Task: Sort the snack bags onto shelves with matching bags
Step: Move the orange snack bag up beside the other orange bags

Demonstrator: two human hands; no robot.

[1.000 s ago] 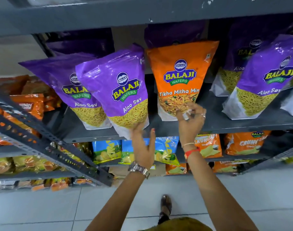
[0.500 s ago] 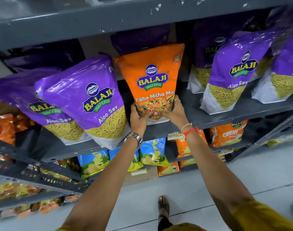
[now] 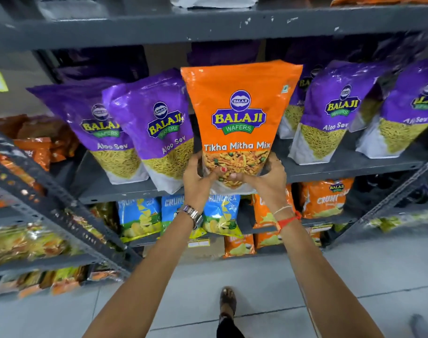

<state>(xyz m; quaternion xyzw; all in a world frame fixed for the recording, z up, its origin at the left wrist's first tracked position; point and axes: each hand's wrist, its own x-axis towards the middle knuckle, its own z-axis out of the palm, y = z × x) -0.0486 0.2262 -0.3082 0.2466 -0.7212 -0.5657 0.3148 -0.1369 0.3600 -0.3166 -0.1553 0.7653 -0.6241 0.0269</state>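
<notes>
An orange Tikha Mitha Mix bag (image 3: 239,113) stands out from the grey shelf (image 3: 342,168), held upright by its bottom corners. My left hand (image 3: 197,181) grips its lower left side and my right hand (image 3: 265,182) grips its lower right, thumbs meeting on the clear window. Purple Aloo Sev bags flank it: two on the left (image 3: 157,125) and several on the right (image 3: 332,115), all leaning forward on the same shelf.
A lower shelf holds blue chip bags (image 3: 137,215) and orange chip bags (image 3: 326,198). A slanted rack (image 3: 49,193) at left carries orange and yellow packets. The shelf above (image 3: 208,28) overhangs the purple bags. Grey tiled floor (image 3: 354,276) lies below.
Both hands closed on the orange bag's bottom and drew it forward off the shelf toward me. The view shifted slightly, bringing the bag to the centre and closer.
</notes>
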